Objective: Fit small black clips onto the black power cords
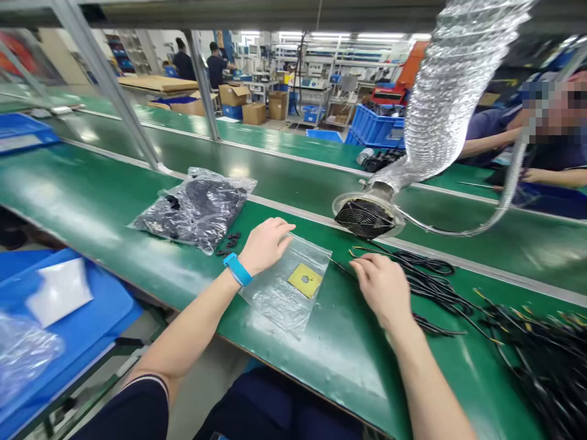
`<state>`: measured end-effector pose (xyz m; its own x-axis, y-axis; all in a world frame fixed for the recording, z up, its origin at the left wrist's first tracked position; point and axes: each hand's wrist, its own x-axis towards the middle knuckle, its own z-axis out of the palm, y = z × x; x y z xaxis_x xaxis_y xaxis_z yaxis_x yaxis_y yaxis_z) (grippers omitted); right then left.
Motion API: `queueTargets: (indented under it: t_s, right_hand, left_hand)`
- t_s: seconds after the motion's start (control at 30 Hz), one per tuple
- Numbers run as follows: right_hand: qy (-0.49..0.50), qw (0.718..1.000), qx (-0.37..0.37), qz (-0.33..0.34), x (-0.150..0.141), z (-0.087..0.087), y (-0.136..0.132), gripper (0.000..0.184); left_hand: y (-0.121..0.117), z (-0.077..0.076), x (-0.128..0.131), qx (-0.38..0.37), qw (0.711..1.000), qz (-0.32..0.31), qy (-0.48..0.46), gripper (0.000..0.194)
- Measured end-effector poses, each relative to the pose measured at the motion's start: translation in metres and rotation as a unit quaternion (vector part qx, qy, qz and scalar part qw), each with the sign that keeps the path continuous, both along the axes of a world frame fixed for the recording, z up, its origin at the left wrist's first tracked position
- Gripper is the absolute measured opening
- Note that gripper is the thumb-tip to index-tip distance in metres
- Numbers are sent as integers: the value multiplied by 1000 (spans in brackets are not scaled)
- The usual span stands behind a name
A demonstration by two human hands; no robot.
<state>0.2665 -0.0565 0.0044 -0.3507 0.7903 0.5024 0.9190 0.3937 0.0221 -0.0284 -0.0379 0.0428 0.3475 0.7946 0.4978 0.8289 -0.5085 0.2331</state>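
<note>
My left hand (266,245), with a blue band on its wrist, is over the left edge of a clear zip bag (275,305). Its fingers are stretched out, thumb apart, and nothing shows in them. A yellow square sponge (305,280) with a hole in its middle lies on the bag's right part. My right hand (383,286) is closed in a pinch on a thin black cable (340,265), whose fine tip points left towards the bag. Several small black plastic parts (229,243) lie left of my left hand.
A clear bag of black parts (202,205) lies at the left. Coiled black cables (426,275) and a larger cable pile (541,360) are at the right. A fume extractor fan (367,217) hangs low ahead on a silver duct (440,91). A co-worker (513,134) sits opposite.
</note>
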Motion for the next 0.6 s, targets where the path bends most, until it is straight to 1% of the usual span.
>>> queueTargets:
  t_s: [0.1,0.17,0.27,0.33,0.37,0.4,0.43,0.5,0.57,0.6]
  right_hand:
    - [-21,998,-19,-47,27,-10,14,34]
    - [-9,998,-53,-44,41,-19,24,31]
    - [40,992,-113,-37,48,-25,35,23]
    - [66,987,-133,-61,47,-20,36,21]
    - [83,985,-126,-77,47,-15,35,20]
    - [107,985,-104,-89,46,-9,33,21]
    - [133,985,-64,-95,45,-3,28,23]
    - [167,981,46,-93,43,10,16,28]
    - [148,975,143,-78,35,19,-1,29]
    - [123,975,172,-66,28,21,-10,27]
  left_hand:
    - [-17,2,-42,-26,994,90,62,22]
    - [-29,-1,-65,-66,983,128,112,21]
    - [-41,-11,-86,-129,965,142,179,18]
    - [-44,-19,-92,-149,958,143,198,17]
    - [-44,-23,-93,-150,958,142,198,18]
    - [-43,-25,-94,-145,960,139,192,19]
    - [-43,-28,-94,-134,965,133,182,20]
    - [-41,-29,-94,-91,978,115,148,21]
    - [-39,-26,-91,-41,990,101,91,21]
    - [-36,-23,-87,-22,994,96,56,22]
